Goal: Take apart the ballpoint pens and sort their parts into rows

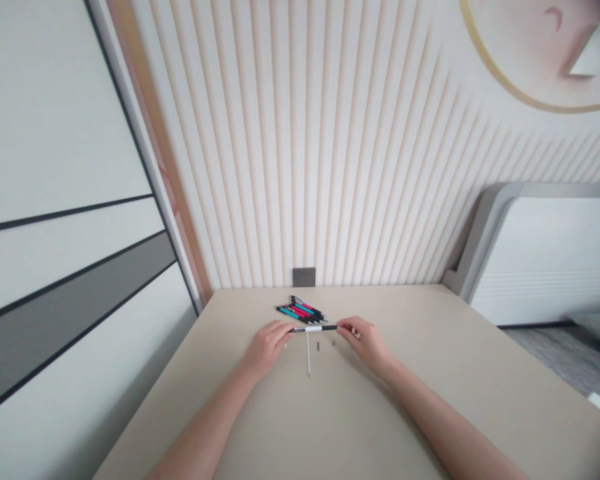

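Note:
A black and white pen point(314, 329) is held level between my two hands, just above the table. My left hand point(269, 343) pinches its left end, where a clip seems to show. At the other end, the fingertips of my right hand point(365, 340) are closed on the black tip part. A small pale thing, too small to name, shows by the right fingers. Below the pen lies a thin white rod point(309, 357), like a refill. Beside it is a tiny dark spring-like piece point(318, 346), and a small grey bit point(334, 343) sits near my right hand.
Several pens point(301, 311) in red, teal and black lie in a loose pile behind my hands. The beige table point(290, 433) meets a ribbed wall with a dark socket point(304, 277). A white cabinet point(80, 373) stands left; a bed headboard point(545, 247) is at right.

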`<state>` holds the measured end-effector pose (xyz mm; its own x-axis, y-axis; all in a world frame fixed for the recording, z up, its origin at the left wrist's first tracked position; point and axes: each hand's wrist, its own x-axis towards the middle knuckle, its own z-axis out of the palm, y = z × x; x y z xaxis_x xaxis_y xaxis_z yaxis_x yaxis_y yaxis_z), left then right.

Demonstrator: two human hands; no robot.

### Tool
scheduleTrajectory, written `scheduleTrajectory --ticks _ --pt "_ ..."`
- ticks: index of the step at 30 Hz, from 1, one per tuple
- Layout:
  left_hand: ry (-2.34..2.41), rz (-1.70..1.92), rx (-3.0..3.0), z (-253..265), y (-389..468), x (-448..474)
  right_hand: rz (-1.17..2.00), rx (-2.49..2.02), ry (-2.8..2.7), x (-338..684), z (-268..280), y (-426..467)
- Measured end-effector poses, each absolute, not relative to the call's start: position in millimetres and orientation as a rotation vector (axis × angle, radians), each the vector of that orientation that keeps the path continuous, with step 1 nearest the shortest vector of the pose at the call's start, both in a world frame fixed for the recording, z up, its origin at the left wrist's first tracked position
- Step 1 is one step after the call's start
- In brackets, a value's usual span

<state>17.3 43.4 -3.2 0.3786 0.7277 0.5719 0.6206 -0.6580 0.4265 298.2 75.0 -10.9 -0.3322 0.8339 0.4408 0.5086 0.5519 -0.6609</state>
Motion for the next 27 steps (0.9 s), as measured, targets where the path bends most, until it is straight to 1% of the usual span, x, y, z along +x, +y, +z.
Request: scheduleTrajectory --ticks 8,17,22,27 --pt "1.291 1.227 2.340 -2 47 12 0.440 -1.063 -1.999 304 -13 80" --pt "1.382 1.242 2.249 0 46 13 0.317 -1.084 -2.391 314 -16 84" --pt "1.371 1.227 2.246 1 46 14 0.283 -1.139 -2.432 311 -10 78" --pt "1.357 1.195 2.257 0 46 14 0.287 -1.104 -2.454 309 -9 75"
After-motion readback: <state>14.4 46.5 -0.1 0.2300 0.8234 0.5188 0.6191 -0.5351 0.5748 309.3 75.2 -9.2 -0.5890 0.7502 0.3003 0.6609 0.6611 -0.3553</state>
